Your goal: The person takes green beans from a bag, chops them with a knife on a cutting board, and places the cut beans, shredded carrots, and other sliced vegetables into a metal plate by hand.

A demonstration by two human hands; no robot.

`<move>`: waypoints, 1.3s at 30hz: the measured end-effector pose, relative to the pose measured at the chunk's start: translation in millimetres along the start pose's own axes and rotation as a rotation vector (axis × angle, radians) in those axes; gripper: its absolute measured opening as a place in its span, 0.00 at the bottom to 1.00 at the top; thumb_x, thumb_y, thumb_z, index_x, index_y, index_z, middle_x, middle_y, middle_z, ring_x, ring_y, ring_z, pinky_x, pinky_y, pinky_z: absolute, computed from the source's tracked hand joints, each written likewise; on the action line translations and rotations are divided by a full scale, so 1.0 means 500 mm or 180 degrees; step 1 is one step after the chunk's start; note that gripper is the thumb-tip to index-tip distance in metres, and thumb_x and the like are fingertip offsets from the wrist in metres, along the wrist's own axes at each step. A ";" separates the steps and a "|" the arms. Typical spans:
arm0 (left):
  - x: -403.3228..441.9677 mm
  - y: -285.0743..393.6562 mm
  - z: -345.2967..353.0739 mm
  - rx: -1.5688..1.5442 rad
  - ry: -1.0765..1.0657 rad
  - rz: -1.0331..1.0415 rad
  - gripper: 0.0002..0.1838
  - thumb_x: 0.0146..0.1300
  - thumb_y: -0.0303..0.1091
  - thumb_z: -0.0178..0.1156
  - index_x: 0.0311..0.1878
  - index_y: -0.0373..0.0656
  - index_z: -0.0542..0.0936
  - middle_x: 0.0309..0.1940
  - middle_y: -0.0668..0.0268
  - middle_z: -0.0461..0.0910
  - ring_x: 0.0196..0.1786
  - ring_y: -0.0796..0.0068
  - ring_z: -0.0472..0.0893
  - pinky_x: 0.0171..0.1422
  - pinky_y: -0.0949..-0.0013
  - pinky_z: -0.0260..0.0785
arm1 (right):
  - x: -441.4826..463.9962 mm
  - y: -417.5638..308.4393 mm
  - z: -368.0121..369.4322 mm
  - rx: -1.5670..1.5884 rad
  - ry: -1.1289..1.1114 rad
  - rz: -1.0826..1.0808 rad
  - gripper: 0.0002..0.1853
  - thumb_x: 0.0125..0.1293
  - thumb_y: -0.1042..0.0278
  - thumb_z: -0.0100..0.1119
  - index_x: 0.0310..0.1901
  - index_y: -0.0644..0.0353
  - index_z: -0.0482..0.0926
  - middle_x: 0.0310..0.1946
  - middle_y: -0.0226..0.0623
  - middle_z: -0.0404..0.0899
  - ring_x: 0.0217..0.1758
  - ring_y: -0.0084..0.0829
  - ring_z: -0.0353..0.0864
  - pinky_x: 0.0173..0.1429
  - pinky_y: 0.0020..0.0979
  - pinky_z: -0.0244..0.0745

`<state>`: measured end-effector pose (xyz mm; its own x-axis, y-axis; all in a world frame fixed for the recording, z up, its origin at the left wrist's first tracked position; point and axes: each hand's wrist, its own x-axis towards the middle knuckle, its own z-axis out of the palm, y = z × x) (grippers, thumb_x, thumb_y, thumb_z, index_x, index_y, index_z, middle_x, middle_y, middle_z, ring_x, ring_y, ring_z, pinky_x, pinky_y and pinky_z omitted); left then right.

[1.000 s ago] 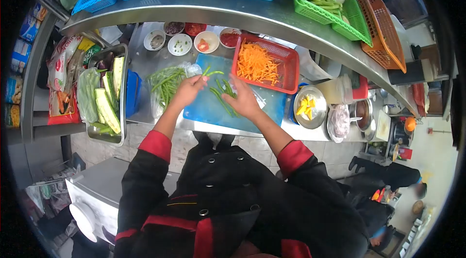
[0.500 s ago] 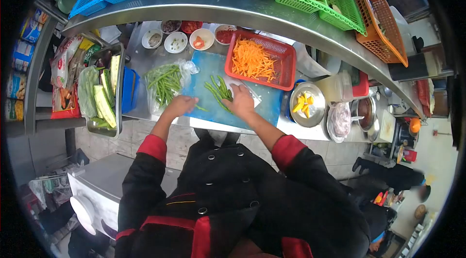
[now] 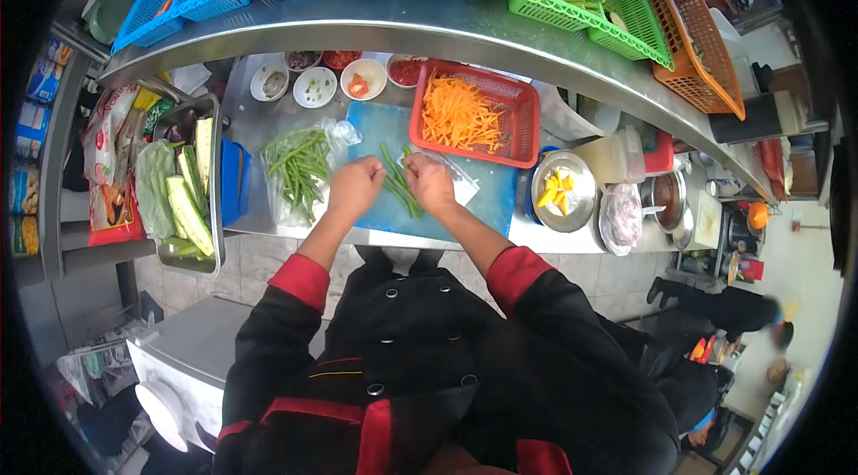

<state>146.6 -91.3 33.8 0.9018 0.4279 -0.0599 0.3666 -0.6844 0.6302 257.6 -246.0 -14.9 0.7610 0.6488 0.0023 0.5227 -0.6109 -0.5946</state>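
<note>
Several green beans [image 3: 399, 184] lie on the blue cutting board [image 3: 483, 204] between my hands. My left hand [image 3: 356, 186] is closed at the left edge of these beans, its fingertips pinched together; what they hold is too small to make out. My right hand [image 3: 431, 180] is pinched on a green bean [image 3: 407, 151], whose tip shows above the fingers. A clear plastic bag of green beans [image 3: 299, 167] rests left of the board. Under and beyond my right hand lies a white and clear wrapper [image 3: 460, 178], partly hidden.
A red basket of carrot strips [image 3: 518, 122] stands at the board's far right. Small bowls [image 3: 315, 87] line the back. To the right is a metal bowl with yellow pieces [image 3: 565, 193]; to the left, a tray of cut vegetables [image 3: 214, 225]. A steel shelf [image 3: 375, 35] overhangs the counter.
My left hand has moved up and right toward the beans and closed. My right hand has drawn its fingers from a flatter, spread pose into a pinch. The view has shifted slightly.
</note>
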 end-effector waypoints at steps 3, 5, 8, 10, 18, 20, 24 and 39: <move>0.026 -0.019 0.040 -0.1965 -0.0645 -0.0813 0.14 0.71 0.43 0.63 0.46 0.40 0.85 0.37 0.62 0.87 0.34 0.69 0.85 0.37 0.63 0.77 | -0.001 -0.032 -0.024 0.1208 -0.0088 0.0187 0.12 0.65 0.70 0.65 0.50 0.60 0.82 0.41 0.47 0.86 0.44 0.46 0.88 0.51 0.43 0.82; 0.032 -0.020 0.046 -0.2279 -0.0721 -0.0839 0.16 0.72 0.44 0.63 0.49 0.40 0.84 0.40 0.63 0.87 0.37 0.74 0.84 0.39 0.65 0.77 | -0.002 -0.062 -0.037 0.1846 -0.0174 0.0363 0.14 0.67 0.74 0.65 0.53 0.61 0.81 0.44 0.44 0.87 0.46 0.38 0.88 0.52 0.35 0.82; 0.039 -0.015 0.038 -0.3001 -0.0589 -0.1008 0.18 0.73 0.46 0.62 0.53 0.40 0.82 0.44 0.67 0.86 0.42 0.78 0.83 0.45 0.69 0.77 | 0.004 -0.063 -0.023 0.2695 0.0059 0.0217 0.16 0.67 0.75 0.64 0.56 0.62 0.79 0.48 0.40 0.86 0.47 0.31 0.86 0.53 0.31 0.81; 0.045 -0.023 0.021 -0.3411 -0.0400 -0.1145 0.19 0.73 0.47 0.62 0.54 0.40 0.81 0.44 0.68 0.85 0.43 0.76 0.83 0.48 0.70 0.76 | 0.004 -0.074 -0.068 0.2497 -0.0081 0.0275 0.18 0.67 0.75 0.64 0.58 0.62 0.78 0.49 0.39 0.86 0.49 0.30 0.85 0.55 0.31 0.80; 0.101 -0.076 -0.064 -0.5187 -0.0831 -0.1398 0.14 0.77 0.40 0.56 0.56 0.40 0.76 0.51 0.59 0.83 0.51 0.66 0.85 0.57 0.64 0.77 | -0.024 -0.070 -0.108 0.2838 -0.1380 0.0605 0.26 0.65 0.72 0.66 0.65 0.60 0.76 0.52 0.38 0.85 0.54 0.29 0.82 0.58 0.31 0.79; 0.101 -0.102 -0.062 -0.4797 -0.0711 -0.1407 0.14 0.76 0.39 0.58 0.56 0.41 0.76 0.49 0.60 0.83 0.51 0.66 0.85 0.57 0.64 0.78 | -0.054 -0.057 -0.125 0.1901 -0.1100 0.0692 0.25 0.64 0.71 0.66 0.64 0.58 0.77 0.51 0.41 0.85 0.54 0.33 0.83 0.59 0.33 0.78; 0.109 -0.185 0.012 -0.3514 -0.1024 -0.1377 0.16 0.71 0.41 0.64 0.54 0.40 0.78 0.44 0.61 0.83 0.42 0.64 0.86 0.51 0.62 0.79 | -0.156 0.088 -0.118 -0.0622 -0.0723 0.0652 0.21 0.61 0.71 0.64 0.58 0.51 0.79 0.47 0.47 0.82 0.55 0.47 0.82 0.61 0.42 0.77; 0.059 -0.145 0.119 -0.0057 -0.0373 0.2151 0.17 0.56 0.33 0.68 0.50 0.44 0.81 0.62 0.57 0.74 0.68 0.51 0.70 0.70 0.49 0.66 | -0.315 0.069 -0.256 -0.1264 -0.0188 0.0692 0.26 0.49 0.77 0.66 0.54 0.53 0.75 0.44 0.45 0.75 0.54 0.51 0.74 0.56 0.47 0.76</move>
<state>160.1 -64.3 -59.7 0.9505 -0.1572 0.2682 -0.2883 -0.7685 0.5712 204.9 -427.4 67.1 0.8521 0.5040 -0.1412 0.4689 -0.8549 -0.2219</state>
